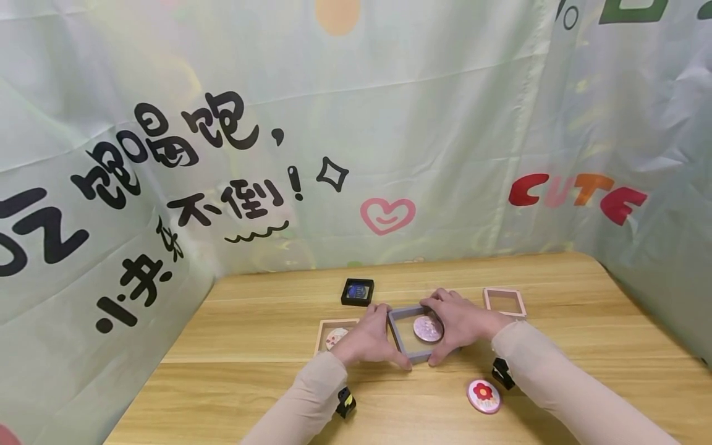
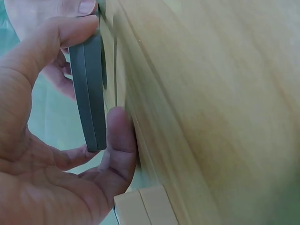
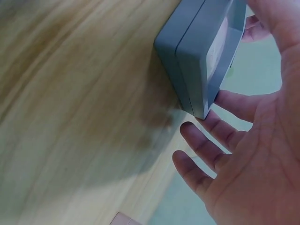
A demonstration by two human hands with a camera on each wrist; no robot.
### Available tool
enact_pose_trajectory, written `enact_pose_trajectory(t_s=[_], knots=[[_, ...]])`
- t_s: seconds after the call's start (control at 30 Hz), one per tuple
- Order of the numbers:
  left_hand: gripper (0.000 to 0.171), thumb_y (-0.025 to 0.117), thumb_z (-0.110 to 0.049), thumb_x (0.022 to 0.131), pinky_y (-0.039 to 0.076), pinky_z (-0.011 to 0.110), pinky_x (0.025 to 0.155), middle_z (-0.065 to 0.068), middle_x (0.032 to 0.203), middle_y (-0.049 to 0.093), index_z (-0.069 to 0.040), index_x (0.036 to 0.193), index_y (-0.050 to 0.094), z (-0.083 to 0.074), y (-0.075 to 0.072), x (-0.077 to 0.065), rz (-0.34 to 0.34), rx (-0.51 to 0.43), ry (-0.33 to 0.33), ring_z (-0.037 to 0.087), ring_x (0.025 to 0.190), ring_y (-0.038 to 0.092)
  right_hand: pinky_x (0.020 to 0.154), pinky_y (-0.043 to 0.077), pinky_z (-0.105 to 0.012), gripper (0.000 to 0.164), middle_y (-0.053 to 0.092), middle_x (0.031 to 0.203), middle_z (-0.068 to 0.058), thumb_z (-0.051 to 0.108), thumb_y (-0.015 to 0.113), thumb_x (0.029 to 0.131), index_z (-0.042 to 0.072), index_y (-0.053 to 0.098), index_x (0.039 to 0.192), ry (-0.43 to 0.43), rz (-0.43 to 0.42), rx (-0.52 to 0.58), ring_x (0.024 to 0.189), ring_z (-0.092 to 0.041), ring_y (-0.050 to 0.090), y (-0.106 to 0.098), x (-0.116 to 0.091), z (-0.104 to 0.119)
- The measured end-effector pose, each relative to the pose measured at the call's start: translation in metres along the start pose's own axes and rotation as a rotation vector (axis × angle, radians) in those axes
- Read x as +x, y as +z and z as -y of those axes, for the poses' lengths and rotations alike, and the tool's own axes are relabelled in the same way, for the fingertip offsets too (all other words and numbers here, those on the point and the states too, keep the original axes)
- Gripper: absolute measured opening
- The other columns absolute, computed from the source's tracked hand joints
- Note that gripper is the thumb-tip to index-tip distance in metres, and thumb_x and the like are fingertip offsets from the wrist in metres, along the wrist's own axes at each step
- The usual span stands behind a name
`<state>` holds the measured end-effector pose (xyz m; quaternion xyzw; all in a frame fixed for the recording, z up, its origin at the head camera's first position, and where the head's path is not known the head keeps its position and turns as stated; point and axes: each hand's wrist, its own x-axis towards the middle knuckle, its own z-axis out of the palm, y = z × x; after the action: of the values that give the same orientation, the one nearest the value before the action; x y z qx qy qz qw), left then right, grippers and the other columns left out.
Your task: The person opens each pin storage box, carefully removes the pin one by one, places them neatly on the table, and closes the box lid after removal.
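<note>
Both hands hold a grey square display frame (image 1: 395, 337) above the wooden table. A round purple badge (image 1: 427, 329) sits in its clear middle. My left hand (image 1: 369, 339) grips the left side, thumb at the near edge and fingers at the far edge. My right hand (image 1: 460, 318) holds the right side in the same way. The left wrist view shows the frame's two-layer edge (image 2: 86, 98) between thumb and fingers. In the right wrist view, some fingertips touch the frame's corner (image 3: 190, 70) and other fingers stand off it; the thumb's tip is out of sight.
A beige frame (image 1: 321, 337) with a round badge lies left, partly behind the left hand. A black frame (image 1: 358, 292) stands at the back, a pink frame (image 1: 505, 302) at back right. A loose flower badge (image 1: 484, 396) lies near the right forearm. A printed curtain (image 1: 445, 142) hangs behind.
</note>
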<state>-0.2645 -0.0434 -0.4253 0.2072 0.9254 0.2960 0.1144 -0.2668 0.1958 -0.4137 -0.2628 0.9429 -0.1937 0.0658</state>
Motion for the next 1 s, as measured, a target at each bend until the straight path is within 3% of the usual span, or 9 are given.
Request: enact_pose_trajectory(t_s=[0.13,0.27,0.5,0.67,1.0], knots=[[0.114,0.106,-0.036,0.058,0.059,0.04,0.101,0.007,0.13,0.055,-0.004,0.151,0.048,0.001,0.0,-0.001,-0.006,0.013,0.005,0.018,0.108,0.059,0.097,0.054,-0.048,0.117,0.056,0.134,-0.017,0.055,0.1,0.058,-0.003,0.053,0.148,-0.001,-0.013,-0.001,0.113,-0.028,0.053,0.002,-0.001,-0.001],[0.114,0.106,-0.038,0.058,0.058,0.038,0.096,0.006,0.126,0.057,-0.006,0.151,0.048,0.001,0.0,-0.002,-0.003,0.004,0.017,0.016,0.105,0.058,0.097,0.054,-0.049,0.116,0.056,0.133,-0.017,0.057,0.099,0.058,-0.002,0.054,0.147,0.004,-0.013,0.003,0.112,-0.028,0.053,0.004,-0.001,-0.004],[0.115,0.105,-0.032,0.061,0.054,0.024,0.074,0.004,0.117,0.057,-0.005,0.154,0.044,0.003,-0.003,-0.005,0.011,-0.081,0.051,0.009,0.084,0.058,0.102,0.054,-0.052,0.118,0.057,0.138,-0.016,0.06,0.098,0.058,-0.003,0.052,0.146,-0.017,-0.029,0.024,0.118,-0.029,0.054,0.005,-0.004,-0.006],[0.113,0.105,-0.027,0.061,0.053,0.021,0.07,0.004,0.111,0.06,-0.007,0.154,0.043,0.006,-0.005,-0.008,0.013,-0.166,0.068,0.007,0.078,0.058,0.101,0.055,-0.049,0.116,0.059,0.136,-0.015,0.057,0.097,0.059,-0.005,0.051,0.146,-0.036,-0.037,0.072,0.118,-0.028,0.055,0.001,-0.006,-0.002],[0.113,0.103,-0.03,0.063,0.055,0.026,0.076,0.004,0.111,0.065,-0.011,0.157,0.043,0.012,-0.011,-0.019,-0.011,-0.252,0.103,0.018,0.094,0.066,0.1,0.055,-0.047,0.114,0.06,0.134,-0.011,0.061,0.094,0.063,-0.003,0.051,0.147,-0.048,-0.071,0.085,0.119,-0.025,0.056,-0.005,-0.015,0.007]])
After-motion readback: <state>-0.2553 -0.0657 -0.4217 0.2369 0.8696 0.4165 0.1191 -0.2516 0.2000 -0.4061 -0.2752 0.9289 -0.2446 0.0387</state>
